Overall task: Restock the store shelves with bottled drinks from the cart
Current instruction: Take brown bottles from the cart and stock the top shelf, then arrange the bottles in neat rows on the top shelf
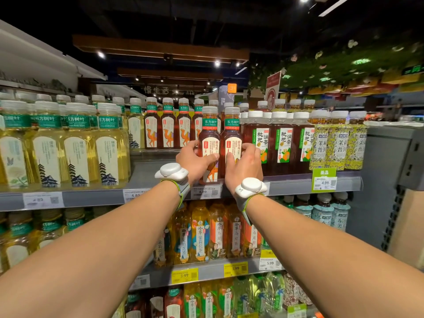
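Note:
Two dark oolong tea bottles with white caps and green neck bands stand side by side at the front edge of the top grey shelf (151, 180). My left hand (193, 160) grips the left bottle (209, 134) around its lower body. My right hand (244, 162) grips the right bottle (231, 136) the same way. Both wrists wear white trackers. Further back on the same shelf stands a row of matching camel-label bottles (168, 127). The cart is out of view.
Large yellow green-tea bottles (78, 145) fill the shelf's left side. Dark loquat tea bottles (280, 141) and yellow-wrapped bottles (339, 143) stand to the right. Lower shelves hold more drinks (206, 232). A grey shelf end panel (385, 180) rises at the right.

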